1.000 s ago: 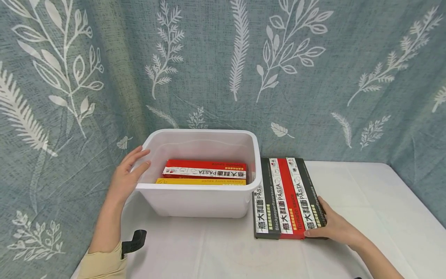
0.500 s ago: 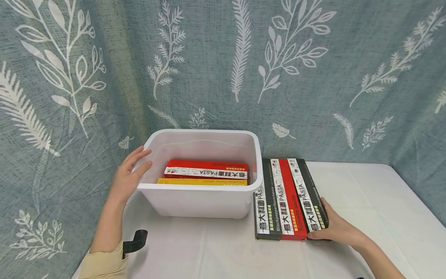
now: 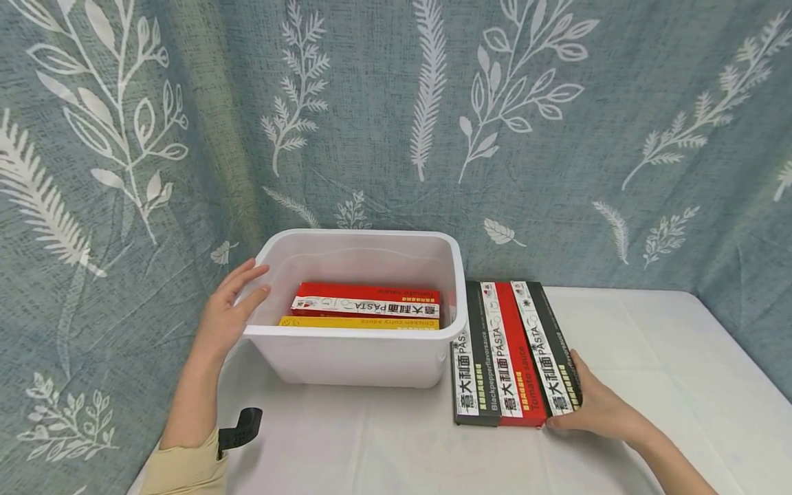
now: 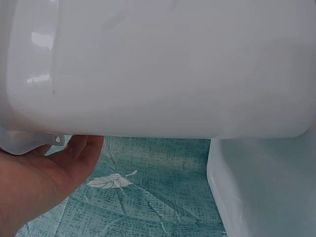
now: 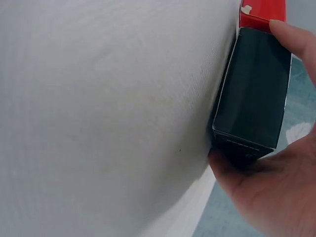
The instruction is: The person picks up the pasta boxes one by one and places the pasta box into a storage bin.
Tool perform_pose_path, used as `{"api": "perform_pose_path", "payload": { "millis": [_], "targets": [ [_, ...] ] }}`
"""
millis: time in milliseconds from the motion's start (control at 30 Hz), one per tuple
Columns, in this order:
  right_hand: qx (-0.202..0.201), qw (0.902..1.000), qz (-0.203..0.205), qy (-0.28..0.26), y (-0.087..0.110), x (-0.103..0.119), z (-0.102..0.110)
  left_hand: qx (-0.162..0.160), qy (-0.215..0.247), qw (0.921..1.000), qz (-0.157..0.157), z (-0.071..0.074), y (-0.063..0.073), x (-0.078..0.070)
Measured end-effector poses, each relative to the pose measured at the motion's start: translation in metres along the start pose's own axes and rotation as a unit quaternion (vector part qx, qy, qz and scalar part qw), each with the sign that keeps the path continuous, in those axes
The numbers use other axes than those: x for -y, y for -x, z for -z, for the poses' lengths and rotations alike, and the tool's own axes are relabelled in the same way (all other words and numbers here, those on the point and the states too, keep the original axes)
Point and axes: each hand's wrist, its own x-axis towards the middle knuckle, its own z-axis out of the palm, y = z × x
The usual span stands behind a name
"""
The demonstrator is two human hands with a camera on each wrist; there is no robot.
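My right hand (image 3: 597,409) grips the near end of a black pasta box (image 3: 544,344), the rightmost of three lying side by side. In the right wrist view, thumb and fingers span the end of this black box (image 5: 254,89). Left of it lies a red tomato sauce pasta box (image 3: 513,357), then a black pepper pasta box (image 3: 479,357). My left hand (image 3: 225,316) rests on the left rim of a white plastic bin (image 3: 353,357), thumb and fingers extended over the edge. Inside the bin are a red pasta box (image 3: 371,292) and a yellow chicken curry one (image 3: 359,322).
A white cloth (image 3: 371,447) covers the table. Behind stands a blue-green curtain (image 3: 371,137) with white leaf prints, which also hangs along both sides. The bin's right end overlaps the leftmost box in the head view.
The rightmost black box's near end has shifted slightly right, opening a narrow gap beside the red box. My right hand has moved with it. My left hand stays on the rim.
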Motion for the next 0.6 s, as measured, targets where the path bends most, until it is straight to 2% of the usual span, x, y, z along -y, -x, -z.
{"api": "perform_pose_path", "payload": {
  "millis": [400,600],
  "targets": [
    [0.008,0.9954,-0.095,-0.012,0.009,0.007,0.009,0.003,-0.002,1.0000,0.003,0.001,0.000,0.001],
    [-0.021,0.9915,-0.128,0.009,0.014,0.012,0.016,0.003,0.000,1.0000,0.008,0.001,0.000,0.001]
  ]
}}
